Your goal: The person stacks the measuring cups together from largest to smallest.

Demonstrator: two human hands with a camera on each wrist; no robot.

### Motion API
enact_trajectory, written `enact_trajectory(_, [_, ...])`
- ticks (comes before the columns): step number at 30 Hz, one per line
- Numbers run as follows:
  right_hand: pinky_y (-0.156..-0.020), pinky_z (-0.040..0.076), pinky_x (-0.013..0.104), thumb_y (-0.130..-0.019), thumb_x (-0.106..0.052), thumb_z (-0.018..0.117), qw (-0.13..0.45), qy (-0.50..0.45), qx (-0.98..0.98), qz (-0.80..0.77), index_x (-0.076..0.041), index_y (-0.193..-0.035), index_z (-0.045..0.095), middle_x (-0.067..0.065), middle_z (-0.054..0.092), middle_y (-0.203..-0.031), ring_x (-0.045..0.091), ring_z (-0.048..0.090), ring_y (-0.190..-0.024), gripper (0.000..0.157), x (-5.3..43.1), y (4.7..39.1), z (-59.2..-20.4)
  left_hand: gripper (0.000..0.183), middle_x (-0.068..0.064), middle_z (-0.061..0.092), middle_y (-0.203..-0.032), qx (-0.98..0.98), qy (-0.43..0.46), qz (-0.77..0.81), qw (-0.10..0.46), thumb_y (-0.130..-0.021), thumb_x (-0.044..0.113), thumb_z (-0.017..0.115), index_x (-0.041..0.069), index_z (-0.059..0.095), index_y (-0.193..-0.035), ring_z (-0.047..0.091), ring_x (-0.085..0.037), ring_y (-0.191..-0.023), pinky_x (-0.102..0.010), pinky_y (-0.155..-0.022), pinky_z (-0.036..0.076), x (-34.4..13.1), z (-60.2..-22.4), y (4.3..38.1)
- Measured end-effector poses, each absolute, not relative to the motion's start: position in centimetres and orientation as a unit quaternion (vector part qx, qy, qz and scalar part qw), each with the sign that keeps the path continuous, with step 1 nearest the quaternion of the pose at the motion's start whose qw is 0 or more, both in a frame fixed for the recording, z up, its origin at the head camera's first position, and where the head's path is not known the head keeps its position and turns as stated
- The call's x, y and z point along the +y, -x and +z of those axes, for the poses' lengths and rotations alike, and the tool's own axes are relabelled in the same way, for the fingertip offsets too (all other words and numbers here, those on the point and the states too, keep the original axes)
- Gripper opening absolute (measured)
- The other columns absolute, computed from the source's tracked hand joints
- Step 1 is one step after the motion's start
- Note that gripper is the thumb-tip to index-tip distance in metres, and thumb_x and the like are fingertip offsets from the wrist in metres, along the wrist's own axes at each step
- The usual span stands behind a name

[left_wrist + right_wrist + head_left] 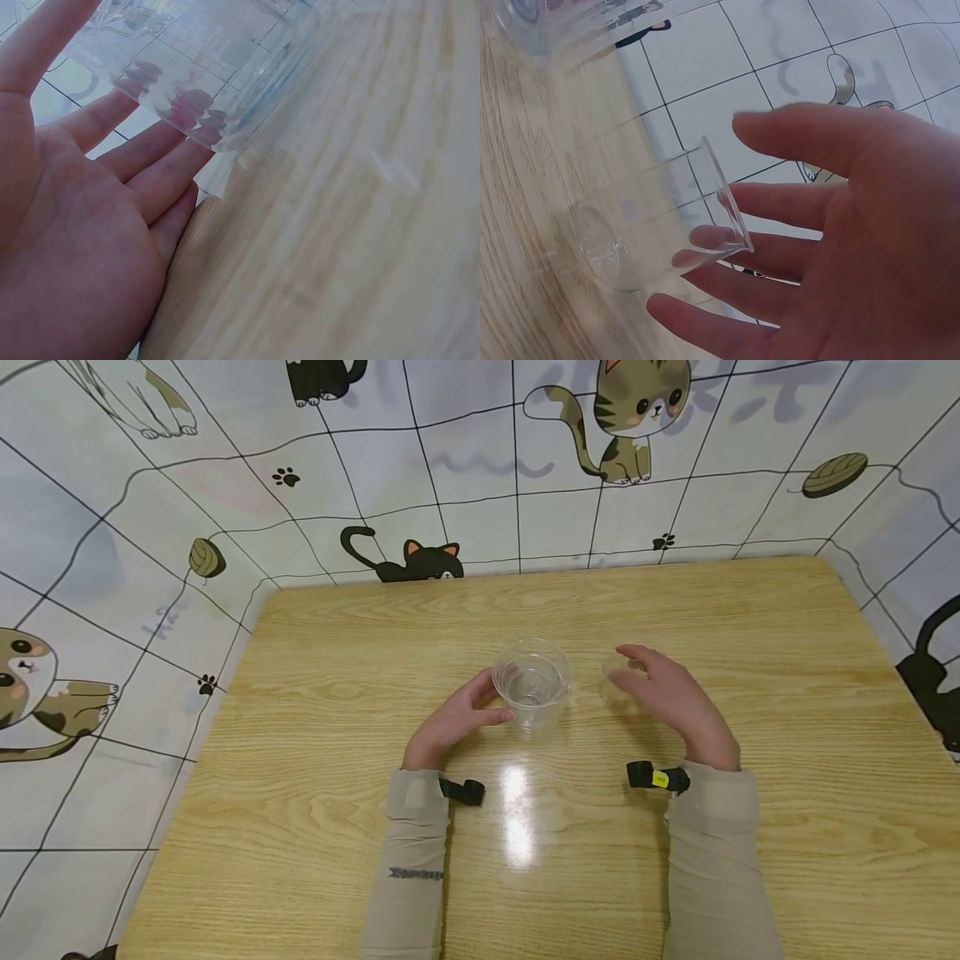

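A large clear plastic cup [534, 714] stands upright on the wooden table, in the middle of the head view. My left hand [463, 717] holds it from the left, thumb at the near side and fingers reaching round the far side. Through the cup wall [225, 67], fingertips show distorted in the left wrist view. A smaller clear cup [641, 217] stands upright to the right of the large one. Around it my right hand [667, 693] is spread, fingers behind the cup and thumb apart from its rim. Whether either cup contains liquid, I cannot tell.
The wooden table [315, 718] reaches back to a white tiled wall [480, 460] with cartoon cats. Side walls in the same pattern flank it left and right. A light glare lies on the table in front of the large cup.
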State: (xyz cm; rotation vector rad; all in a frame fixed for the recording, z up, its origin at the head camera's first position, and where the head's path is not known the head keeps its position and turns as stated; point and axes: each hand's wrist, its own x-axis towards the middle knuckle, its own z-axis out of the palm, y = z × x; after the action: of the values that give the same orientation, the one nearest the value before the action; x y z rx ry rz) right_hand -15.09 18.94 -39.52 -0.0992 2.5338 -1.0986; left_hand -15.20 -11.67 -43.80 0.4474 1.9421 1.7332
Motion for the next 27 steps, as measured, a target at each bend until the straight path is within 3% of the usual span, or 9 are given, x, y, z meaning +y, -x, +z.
enact_trajectory(4, [-0.097, 0.032, 0.059, -0.088, -0.056, 0.048, 0.203, 0.04, 0.894, -0.396, -0.017, -0.146, 0.024, 0.019, 0.032, -0.145, 0.038, 0.037, -0.126, 0.074, 19.02, 15.13, -39.51, 0.07, 0.007, 0.036, -0.145, 0.712, -0.168, 0.636, 0.246, -0.083, 0.021, 0.069, 0.026, 0.032, -0.142, 0.031, -0.015, -0.135, -0.04, -0.106, 0.032, -11.69, -43.81, 15.18])
enact_trajectory(10, [-0.097, 0.033, 0.057, -0.087, -0.047, 0.057, 0.206, 0.063, 0.896, -0.387, -0.015, -0.146, 0.024, 0.022, 0.034, -0.142, 0.039, 0.038, -0.125, 0.075, 19.19, 15.17, -39.44, 0.07, 0.007, 0.036, -0.145, 0.712, -0.164, 0.636, 0.247, -0.082, 0.02, 0.07, 0.027, 0.033, -0.142, 0.031, -0.014, -0.135, -0.039, -0.105, 0.033, -11.71, -43.79, 15.16])
enact_trajectory(14, [-0.096, 0.035, 0.055, -0.088, -0.041, 0.058, 0.203, 0.07, 0.896, -0.389, -0.012, -0.144, 0.027, 0.02, 0.035, -0.142, 0.038, 0.036, -0.127, 0.071, 19.27, 15.19, -39.45, 0.07, 0.01, 0.036, -0.145, 0.712, -0.164, 0.636, 0.247, -0.082, 0.021, 0.07, 0.03, 0.032, -0.141, 0.032, -0.012, -0.134, -0.038, -0.104, 0.035, -11.75, -44.1, 15.28])
enact_trajectory(27, [-0.095, 0.037, 0.052, -0.088, -0.034, 0.059, 0.204, 0.073, 0.89, -0.401, -0.009, -0.143, 0.03, 0.015, 0.036, -0.143, 0.035, 0.034, -0.129, 0.066, 19.4, 15.19, -39.39, 0.07, 0.007, 0.036, -0.145, 0.716, -0.164, 0.634, 0.242, -0.082, 0.02, 0.07, 0.024, 0.033, -0.142, 0.031, -0.015, -0.135, -0.038, -0.108, 0.029, -11.67, -43.79, 15.23])
